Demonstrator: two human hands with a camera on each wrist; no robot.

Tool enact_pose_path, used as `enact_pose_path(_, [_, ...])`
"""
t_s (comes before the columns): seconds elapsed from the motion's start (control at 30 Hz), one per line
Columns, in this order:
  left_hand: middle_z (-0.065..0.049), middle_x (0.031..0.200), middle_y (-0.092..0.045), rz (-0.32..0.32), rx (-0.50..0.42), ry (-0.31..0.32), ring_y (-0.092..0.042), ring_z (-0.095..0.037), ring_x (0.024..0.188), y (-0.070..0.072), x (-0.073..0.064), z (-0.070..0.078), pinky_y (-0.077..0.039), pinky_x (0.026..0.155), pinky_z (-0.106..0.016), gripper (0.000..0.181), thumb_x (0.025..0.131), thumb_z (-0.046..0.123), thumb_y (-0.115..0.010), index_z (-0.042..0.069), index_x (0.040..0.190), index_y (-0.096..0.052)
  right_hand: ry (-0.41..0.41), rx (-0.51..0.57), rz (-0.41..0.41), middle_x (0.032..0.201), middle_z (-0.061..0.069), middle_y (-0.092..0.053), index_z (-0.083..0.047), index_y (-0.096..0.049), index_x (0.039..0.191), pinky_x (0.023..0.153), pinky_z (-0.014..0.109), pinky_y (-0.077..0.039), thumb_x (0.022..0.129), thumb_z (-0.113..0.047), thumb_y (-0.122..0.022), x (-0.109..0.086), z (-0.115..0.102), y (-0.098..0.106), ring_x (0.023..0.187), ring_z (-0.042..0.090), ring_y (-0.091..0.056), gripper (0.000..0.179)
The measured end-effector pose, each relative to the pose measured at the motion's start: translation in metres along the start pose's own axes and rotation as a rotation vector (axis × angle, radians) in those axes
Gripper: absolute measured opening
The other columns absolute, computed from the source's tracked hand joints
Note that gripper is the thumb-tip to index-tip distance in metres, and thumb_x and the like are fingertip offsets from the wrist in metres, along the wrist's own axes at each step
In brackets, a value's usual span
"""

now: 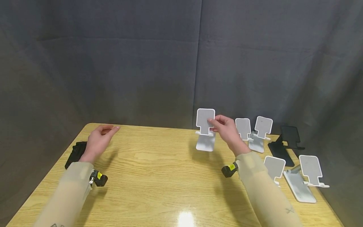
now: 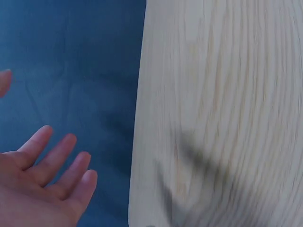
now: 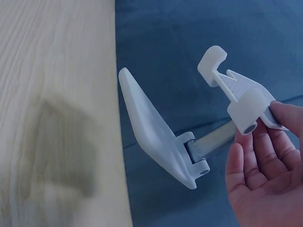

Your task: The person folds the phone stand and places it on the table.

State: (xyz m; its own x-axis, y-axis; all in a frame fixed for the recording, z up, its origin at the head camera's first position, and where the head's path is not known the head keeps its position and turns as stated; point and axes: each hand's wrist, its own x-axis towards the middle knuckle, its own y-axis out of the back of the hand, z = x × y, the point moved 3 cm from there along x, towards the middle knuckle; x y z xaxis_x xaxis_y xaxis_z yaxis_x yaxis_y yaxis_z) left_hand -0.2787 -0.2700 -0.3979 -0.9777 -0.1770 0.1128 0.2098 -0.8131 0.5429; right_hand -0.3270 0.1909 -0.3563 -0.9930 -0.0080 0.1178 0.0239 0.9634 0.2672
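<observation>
Right grip (image 1: 228, 130) pinches a white phone stand (image 1: 204, 128), apparently already unfolded but not yet set down, above the worktop (image 1: 158, 176) near its far edge, while the left grip (image 1: 97, 141) holds nothing, fingers loose, and five more stands (image 1: 263, 125) stand at right.

Five white stands (image 1: 203, 121) (image 1: 243, 127) (image 1: 263, 125) (image 1: 274, 166) (image 1: 310, 169), one black stand (image 1: 290, 137) and one dark object (image 1: 76, 154) appear. Two hands (image 1: 97, 142) (image 1: 228, 132), two cameras (image 1: 101, 180) (image 1: 227, 171) and one table (image 1: 158, 176) show.

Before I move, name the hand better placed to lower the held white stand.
Probably the right hand: it pinches the white stand, raised off the table, while the left hand holds nothing, well away to the left.
</observation>
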Motion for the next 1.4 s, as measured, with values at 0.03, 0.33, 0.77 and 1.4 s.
enact_pose_path(0.03, [-0.026,0.142,-0.049,-0.019,-0.017,-0.003,-0.047,-0.044,0.128,-0.003,-0.001,0.004,-0.040,0.104,-0.061,0.086,0.097,0.064,-0.055,-0.002,0.149,-0.042,0.006,-0.002,-0.003,0.093,0.005,-0.067,0.003,-0.064,0.101,0.080,0.027,-0.058,0.099,-0.022,-0.070,-0.001,-0.003,-0.001,0.082,0.019,-0.070,0.026])
enact_pose_path(0.33, [-0.021,0.145,-0.049,-0.150,-0.095,-0.089,-0.046,-0.039,0.134,-0.035,-0.005,0.035,-0.037,0.110,-0.057,0.081,0.098,0.061,-0.057,0.001,0.151,-0.041,0.054,0.008,-0.043,0.094,0.006,-0.068,0.001,-0.065,0.100,0.079,0.028,-0.058,0.098,-0.021,-0.071,-0.011,-0.029,-0.012,0.080,0.018,-0.067,0.023])
enact_pose_path(0.77, [-0.013,0.132,-0.062,-0.270,-0.176,-0.150,-0.057,-0.030,0.121,-0.104,-0.019,0.055,-0.046,0.103,-0.050,0.064,0.100,0.054,-0.060,0.009,0.144,-0.052,0.147,0.068,-0.063,0.084,0.002,-0.070,0.006,-0.067,0.097,0.078,0.031,-0.058,0.097,-0.013,-0.071,-0.018,-0.049,-0.029,0.075,0.013,-0.065,0.019])
enact_pose_path(1.4, [-0.020,0.115,-0.068,-0.516,-0.484,-0.184,-0.067,-0.030,0.102,-0.181,-0.054,0.097,-0.051,0.095,-0.059,0.050,0.105,0.028,-0.058,-0.007,0.139,-0.048,0.202,0.073,-0.079,0.086,0.006,-0.072,0.004,-0.071,0.098,0.074,0.029,-0.057,0.096,-0.014,-0.072,-0.036,-0.048,-0.050,0.080,0.016,-0.065,0.018])
